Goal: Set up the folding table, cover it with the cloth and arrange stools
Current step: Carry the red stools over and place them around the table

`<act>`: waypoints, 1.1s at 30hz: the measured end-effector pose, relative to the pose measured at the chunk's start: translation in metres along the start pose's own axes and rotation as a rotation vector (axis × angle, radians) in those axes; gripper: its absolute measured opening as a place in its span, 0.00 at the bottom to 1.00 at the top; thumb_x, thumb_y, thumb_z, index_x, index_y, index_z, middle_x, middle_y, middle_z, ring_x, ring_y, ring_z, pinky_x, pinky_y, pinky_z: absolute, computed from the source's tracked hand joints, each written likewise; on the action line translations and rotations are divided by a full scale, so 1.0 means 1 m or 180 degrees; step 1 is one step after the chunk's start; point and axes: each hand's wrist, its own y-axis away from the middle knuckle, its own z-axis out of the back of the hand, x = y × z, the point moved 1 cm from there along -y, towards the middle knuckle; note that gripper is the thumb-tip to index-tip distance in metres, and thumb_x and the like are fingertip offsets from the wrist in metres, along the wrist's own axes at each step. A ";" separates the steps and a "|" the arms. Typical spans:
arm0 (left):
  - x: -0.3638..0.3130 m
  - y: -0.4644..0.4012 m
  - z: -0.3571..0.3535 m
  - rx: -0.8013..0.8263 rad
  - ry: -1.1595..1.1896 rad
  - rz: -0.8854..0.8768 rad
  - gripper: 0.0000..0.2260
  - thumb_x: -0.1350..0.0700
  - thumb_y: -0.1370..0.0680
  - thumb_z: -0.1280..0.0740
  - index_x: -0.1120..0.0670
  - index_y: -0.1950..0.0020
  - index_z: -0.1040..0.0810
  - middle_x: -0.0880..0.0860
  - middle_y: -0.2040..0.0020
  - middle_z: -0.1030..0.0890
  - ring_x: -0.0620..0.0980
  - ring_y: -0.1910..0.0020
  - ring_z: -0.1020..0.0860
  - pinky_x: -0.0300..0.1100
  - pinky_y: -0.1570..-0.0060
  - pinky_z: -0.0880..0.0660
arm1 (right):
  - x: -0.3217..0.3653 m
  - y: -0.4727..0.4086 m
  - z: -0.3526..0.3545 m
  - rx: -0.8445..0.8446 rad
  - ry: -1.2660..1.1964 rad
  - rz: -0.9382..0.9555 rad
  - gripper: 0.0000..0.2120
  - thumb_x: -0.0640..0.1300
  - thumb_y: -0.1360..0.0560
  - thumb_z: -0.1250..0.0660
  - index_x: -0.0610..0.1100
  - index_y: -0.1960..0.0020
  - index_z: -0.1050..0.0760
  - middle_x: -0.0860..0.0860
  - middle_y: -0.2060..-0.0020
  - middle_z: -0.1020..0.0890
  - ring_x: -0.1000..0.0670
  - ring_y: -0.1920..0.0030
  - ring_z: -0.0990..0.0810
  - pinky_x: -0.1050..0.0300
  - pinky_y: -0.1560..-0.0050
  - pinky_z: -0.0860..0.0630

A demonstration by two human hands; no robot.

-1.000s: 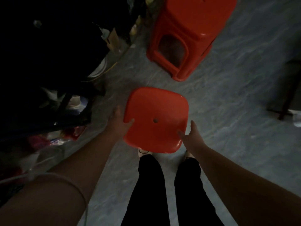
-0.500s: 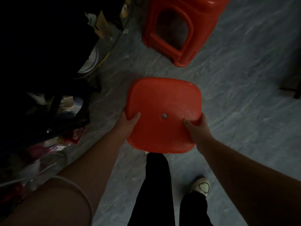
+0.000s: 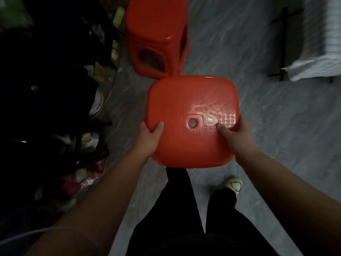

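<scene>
A red plastic stool (image 3: pixel 191 100) is held up in front of me, its square seat with a round centre hole and embossed pattern facing the camera. My left hand (image 3: pixel 149 137) grips the seat's left edge, thumb on top. My right hand (image 3: pixel 234 135) grips the right edge, thumb pressed on the patterned area. Its legs are hidden under the seat. Behind it a stack of red stools (image 3: pixel 156 37) stands on the grey floor. At the far right a table covered with a pale striped cloth (image 3: pixel 321 43) shows, with a dark leg (image 3: pixel 284 43) under it.
Dark clutter of bags and household items (image 3: pixel 55 108) lines the left side, reaching close to the stool stack. My legs in black trousers and a light shoe (image 3: pixel 233 184) are below the stool. Grey marbled floor (image 3: pixel 276 126) lies open to the right.
Both hands closed on the stool's seat edges and lifted it up toward me. The view has turned, bringing the cloth-covered table into sight at the right.
</scene>
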 end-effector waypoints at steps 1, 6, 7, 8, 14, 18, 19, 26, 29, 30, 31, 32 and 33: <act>-0.017 0.016 -0.008 0.0049 -0.0061 -0.0076 0.27 0.46 0.20 0.33 0.56 0.26 0.36 0.50 0.36 0.25 0.47 0.41 0.25 0.40 0.39 0.29 | 0.004 0.011 0.023 -0.0064 -0.0109 0.0033 0.26 0.52 0.31 0.23 0.55 0.36 0.28 0.56 0.47 0.17 0.53 0.47 0.17 0.51 0.44 0.20; -0.096 0.092 -0.066 0.0279 -0.0295 -0.0495 0.28 0.46 0.20 0.33 0.57 0.25 0.36 0.51 0.35 0.24 0.48 0.41 0.24 0.44 0.36 0.28 | 0.009 0.058 0.142 -0.0299 -0.0507 0.0224 0.24 0.50 0.30 0.24 0.55 0.37 0.29 0.56 0.46 0.17 0.55 0.47 0.18 0.53 0.43 0.21; -0.109 0.107 -0.081 0.0359 -0.0344 -0.0533 0.27 0.45 0.20 0.33 0.56 0.26 0.35 0.51 0.35 0.24 0.48 0.41 0.24 0.46 0.35 0.28 | 0.005 0.064 0.166 -0.0318 -0.0600 0.0232 0.27 0.54 0.32 0.24 0.55 0.36 0.28 0.56 0.45 0.17 0.53 0.46 0.17 0.48 0.41 0.21; -0.122 0.123 -0.097 0.0439 -0.0388 -0.0592 0.28 0.44 0.21 0.33 0.55 0.26 0.35 0.50 0.36 0.24 0.48 0.40 0.24 0.48 0.34 0.27 | -0.001 0.070 0.192 -0.0351 -0.0696 0.0233 0.29 0.55 0.34 0.25 0.55 0.35 0.29 0.55 0.44 0.17 0.52 0.45 0.17 0.44 0.39 0.21; -0.190 0.215 -0.226 0.0676 -0.0532 -0.0961 0.28 0.44 0.23 0.29 0.58 0.30 0.30 0.54 0.36 0.22 0.52 0.39 0.22 0.52 0.35 0.26 | -0.047 0.092 0.351 -0.0627 -0.0959 0.0416 0.30 0.57 0.33 0.28 0.53 0.33 0.31 0.55 0.43 0.19 0.51 0.44 0.18 0.42 0.38 0.22; -0.223 0.262 -0.318 0.0998 -0.0733 -0.1046 0.32 0.39 0.27 0.29 0.57 0.31 0.30 0.52 0.39 0.21 0.51 0.43 0.20 0.52 0.38 0.24 | -0.086 0.101 0.447 -0.0920 -0.1175 0.0275 0.35 0.62 0.37 0.29 0.54 0.32 0.32 0.54 0.41 0.19 0.49 0.43 0.19 0.40 0.38 0.23; -0.230 0.271 -0.341 0.1108 -0.0749 -0.1088 0.34 0.37 0.28 0.29 0.56 0.30 0.30 0.53 0.39 0.20 0.51 0.44 0.19 0.53 0.39 0.23 | -0.094 0.104 0.468 -0.1045 -0.1213 0.0252 0.34 0.62 0.37 0.29 0.55 0.33 0.32 0.54 0.41 0.19 0.49 0.43 0.19 0.40 0.37 0.23; -0.266 0.310 -0.465 0.1779 -0.0992 -0.1259 0.21 0.45 0.21 0.32 0.51 0.32 0.33 0.49 0.46 0.21 0.47 0.48 0.19 0.45 0.49 0.22 | -0.138 0.119 0.567 -0.1704 -0.1502 0.0065 0.30 0.56 0.31 0.27 0.54 0.32 0.32 0.55 0.41 0.20 0.49 0.42 0.19 0.42 0.37 0.23; -0.282 0.310 -0.508 0.1958 -0.1149 -0.1313 0.27 0.41 0.23 0.31 0.52 0.30 0.33 0.50 0.42 0.20 0.49 0.46 0.19 0.50 0.42 0.22 | -0.151 0.110 0.595 -0.1987 -0.1591 -0.0047 0.23 0.49 0.26 0.27 0.53 0.34 0.31 0.53 0.42 0.20 0.49 0.43 0.19 0.43 0.37 0.24; -0.290 0.309 -0.521 0.2029 -0.1212 -0.1290 0.27 0.41 0.23 0.31 0.52 0.30 0.33 0.51 0.41 0.20 0.50 0.45 0.19 0.52 0.40 0.23 | -0.153 0.106 0.603 -0.2058 -0.1624 -0.0096 0.24 0.49 0.25 0.28 0.52 0.33 0.31 0.53 0.41 0.21 0.49 0.43 0.20 0.43 0.37 0.23; -0.297 0.306 -0.535 0.2132 -0.1261 -0.1292 0.26 0.42 0.22 0.32 0.53 0.30 0.33 0.51 0.40 0.20 0.49 0.44 0.19 0.52 0.39 0.23 | -0.155 0.100 0.609 -0.2110 -0.1642 -0.0155 0.24 0.49 0.25 0.28 0.51 0.33 0.31 0.53 0.40 0.21 0.49 0.43 0.20 0.43 0.37 0.24; -0.305 0.302 -0.548 0.2242 -0.1312 -0.1274 0.26 0.41 0.23 0.32 0.52 0.31 0.32 0.50 0.40 0.20 0.49 0.44 0.20 0.52 0.39 0.23 | -0.155 0.094 0.616 -0.2147 -0.1635 -0.0222 0.23 0.49 0.25 0.28 0.51 0.34 0.32 0.53 0.41 0.21 0.49 0.44 0.20 0.43 0.37 0.24; -0.314 0.296 -0.561 0.2347 -0.1354 -0.1262 0.29 0.38 0.26 0.31 0.52 0.32 0.31 0.50 0.40 0.20 0.49 0.43 0.20 0.51 0.38 0.23 | -0.154 0.086 0.621 -0.2183 -0.1641 -0.0293 0.20 0.49 0.25 0.29 0.53 0.36 0.32 0.54 0.44 0.21 0.49 0.45 0.20 0.43 0.37 0.24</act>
